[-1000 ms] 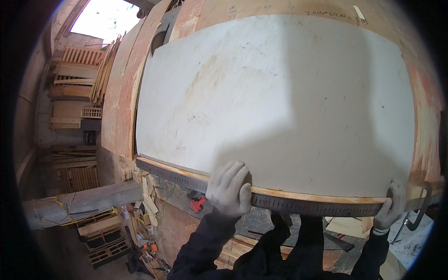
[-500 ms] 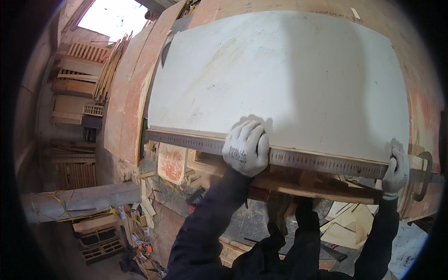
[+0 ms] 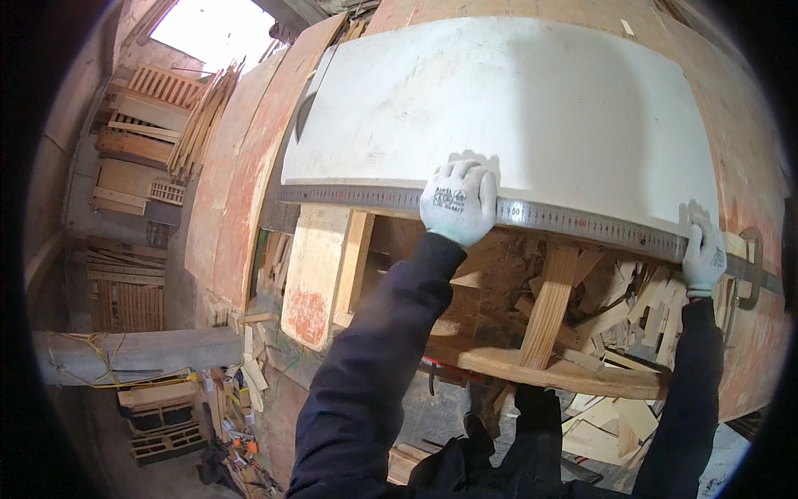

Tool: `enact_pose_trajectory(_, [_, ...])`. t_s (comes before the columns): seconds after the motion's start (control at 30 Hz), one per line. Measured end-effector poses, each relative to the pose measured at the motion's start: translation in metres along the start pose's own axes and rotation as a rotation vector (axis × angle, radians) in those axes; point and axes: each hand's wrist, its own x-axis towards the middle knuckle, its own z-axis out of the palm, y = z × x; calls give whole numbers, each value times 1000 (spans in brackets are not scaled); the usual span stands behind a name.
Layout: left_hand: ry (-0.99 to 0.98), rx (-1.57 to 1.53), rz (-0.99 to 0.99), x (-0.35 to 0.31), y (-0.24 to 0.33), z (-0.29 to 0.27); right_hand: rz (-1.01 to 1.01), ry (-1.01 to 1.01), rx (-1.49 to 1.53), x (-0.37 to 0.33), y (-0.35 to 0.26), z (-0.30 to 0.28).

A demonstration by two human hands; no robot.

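Note:
A wide white board (image 3: 407, 108) lies on the bench, and a long steel ruler (image 3: 366, 196) runs along its near edge. My left hand (image 3: 460, 202), in a white glove, is closed over the ruler and board edge near the middle. Its fingers bend onto the board's top and its thumb is hidden. Toward the right end, my gloved right hand (image 3: 704, 256) grips the same edge, fingertips on the board. A metal C-shaped clamp (image 3: 754, 270) sits just right of that hand, by the ruler's end.
Beneath the near edge show a pale wooden panel (image 3: 316, 279), a slanted wooden post (image 3: 550, 308) and a curved rail (image 3: 565, 373). Offcuts (image 3: 619, 428) lie on the floor. Reddish worn panels (image 3: 229, 191) flank the board, with slatted wood (image 3: 160, 86) stacked farther left.
Both hands, the white board and the ruler have shifted away from me. More of the wooden framework under the near edge is now visible.

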Motion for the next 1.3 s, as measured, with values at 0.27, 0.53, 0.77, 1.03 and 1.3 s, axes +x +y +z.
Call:
enact_pose_trajectory(0.27, [7, 75, 8, 10, -13, 16, 18, 48, -51, 15, -1, 13])
enact_pose_trajectory(0.53, [55, 117, -33, 8, -13, 24, 58, 44, -75, 15, -4, 12])
enact_pose_trajectory(0.77, [48, 16, -32, 16, -16, 23, -40, 48, -142, 21, -10, 12])
enact_pose_trajectory(1.03, [53, -6, -67, 19, -9, 21, -41, 56, -33, 25, -22, 6])
enact_pose_trajectory(1.3, [61, -20, -55, 26, -8, 18, -34, -5, -39, 29, -15, 9])
